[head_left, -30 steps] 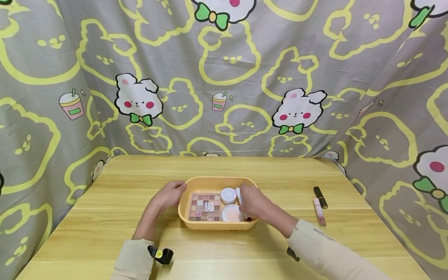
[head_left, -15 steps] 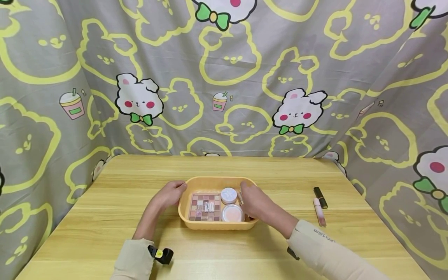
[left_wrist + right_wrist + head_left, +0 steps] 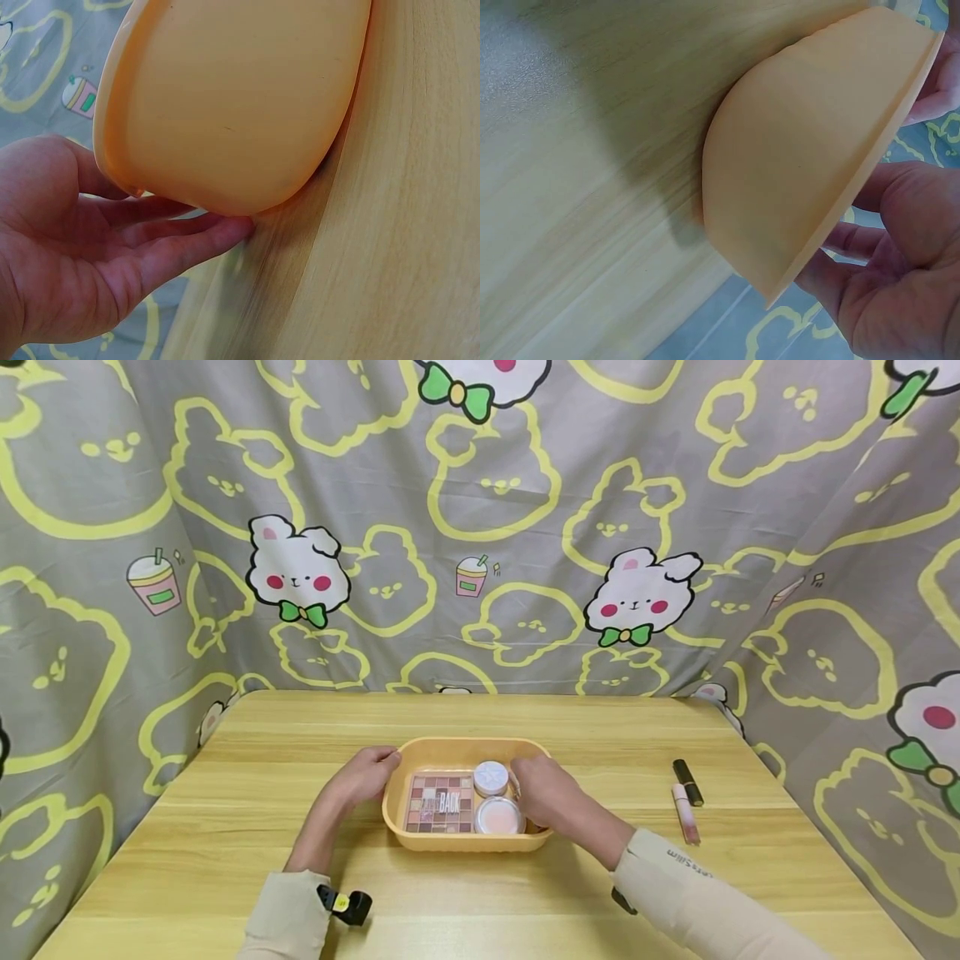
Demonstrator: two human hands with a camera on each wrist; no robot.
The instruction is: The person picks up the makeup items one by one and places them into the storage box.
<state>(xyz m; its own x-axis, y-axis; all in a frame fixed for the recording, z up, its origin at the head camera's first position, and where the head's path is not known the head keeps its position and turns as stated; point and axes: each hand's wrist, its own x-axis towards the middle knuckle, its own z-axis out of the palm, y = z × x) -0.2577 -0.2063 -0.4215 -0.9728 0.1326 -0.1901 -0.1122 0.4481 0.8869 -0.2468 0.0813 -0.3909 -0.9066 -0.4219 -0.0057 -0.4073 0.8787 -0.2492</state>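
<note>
A shallow orange plastic basket (image 3: 468, 842) sits mid-table. My left hand (image 3: 367, 775) grips its left end, thumb at the rim and fingers against the outer wall (image 3: 247, 105), as the left wrist view shows. Inside lie an eyeshadow palette (image 3: 438, 804) lettered "BACK", a white round compact (image 3: 491, 778) and a clear-lidded round compact (image 3: 499, 817). My right hand (image 3: 551, 792) reaches over the right end, its fingertips down inside beside the compacts. The basket's wall hides those fingertips in the right wrist view (image 3: 911, 255); I cannot tell what they hold.
To the right on the wooden table (image 3: 480, 910) lie a black tube with a gold band (image 3: 687, 782) and a pink-and-white lip gloss tube (image 3: 686, 814). A grey curtain (image 3: 525, 527) with cartoon rabbits surrounds the table's back and sides.
My right hand has shifted slightly inside the basket's right end, and the white tube seen beside its fingers a second ago is now mostly hidden. The left hand keeps its grip.
</note>
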